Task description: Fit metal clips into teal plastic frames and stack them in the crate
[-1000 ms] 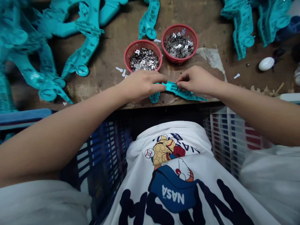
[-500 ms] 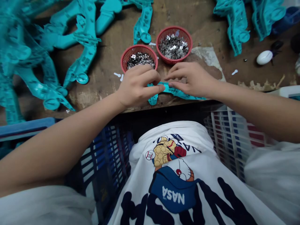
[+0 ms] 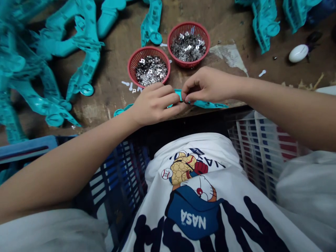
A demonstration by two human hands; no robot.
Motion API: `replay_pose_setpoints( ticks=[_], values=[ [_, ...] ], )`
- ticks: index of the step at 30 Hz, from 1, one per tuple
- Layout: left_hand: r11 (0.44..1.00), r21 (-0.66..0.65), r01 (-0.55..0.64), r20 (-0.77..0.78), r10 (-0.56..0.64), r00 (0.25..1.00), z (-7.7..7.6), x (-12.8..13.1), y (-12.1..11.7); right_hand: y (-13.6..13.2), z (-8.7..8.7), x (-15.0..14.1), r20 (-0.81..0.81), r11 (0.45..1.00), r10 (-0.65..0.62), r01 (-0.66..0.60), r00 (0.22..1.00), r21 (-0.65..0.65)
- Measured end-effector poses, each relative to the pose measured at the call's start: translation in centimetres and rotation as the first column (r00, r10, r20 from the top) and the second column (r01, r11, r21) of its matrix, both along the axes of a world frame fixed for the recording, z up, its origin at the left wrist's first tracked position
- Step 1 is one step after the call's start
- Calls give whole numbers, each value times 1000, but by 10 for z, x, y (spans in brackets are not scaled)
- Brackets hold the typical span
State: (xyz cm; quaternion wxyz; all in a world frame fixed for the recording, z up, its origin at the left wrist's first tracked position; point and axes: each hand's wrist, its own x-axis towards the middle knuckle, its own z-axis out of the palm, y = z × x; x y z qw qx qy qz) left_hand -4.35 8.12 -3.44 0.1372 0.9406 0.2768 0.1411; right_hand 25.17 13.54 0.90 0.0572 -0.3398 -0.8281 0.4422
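A long teal plastic part lies along the near edge of the brown wooden table. My left hand is closed around its left portion, fingers curled over it. My right hand pinches at the part's middle, thumb and fingertips pressed together right beside my left fingers; whatever small piece it holds is hidden. Just behind my hands stand two red mesh baskets of small shiny metal pieces, one on the left and one on the right.
Several teal plastic parts are piled across the table's left and back, more at the back right. A white egg-shaped object lies at far right. Blue and white slatted crates stand under the table beside my lap.
My hands have closed in together over the teal part. My right hand went from flat fingers to a tight pinch next to my left fingers. The view has shifted slightly.
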Motion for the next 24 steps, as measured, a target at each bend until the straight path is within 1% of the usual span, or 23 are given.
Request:
replay_pose_setpoints(
  ticks=[2,4,7,11,13,16,22,24],
  values=[
    [996,-21,-81,-39,80,996,-8,2,-3,11,-7,4,56,994,-24,18,998,104],
    [992,-49,-117,-103,111,988,-15,4,-7,20,-17,7,96,984,-32,15,995,178],
    [991,-92,-96,-184,78,980,-20,6,-10,25,-33,7,121,973,20,-47,992,225],
    [990,-100,-96,-191,76,979,-19,5,-9,23,-46,4,126,954,96,-127,987,270],
    [990,-103,-95,-193,74,979,-18,6,-8,22,-47,4,128,943,127,-160,984,292],
    [990,-109,-94,-194,72,978,-18,7,-7,21,-45,3,154,932,154,-195,976,307],
    [983,-140,-117,-172,92,981,-18,8,-8,16,-35,-6,238,940,139,-204,961,274],
    [982,-144,-118,-167,94,982,-17,9,-8,18,-35,-7,235,941,126,-191,964,279]
  ],
)
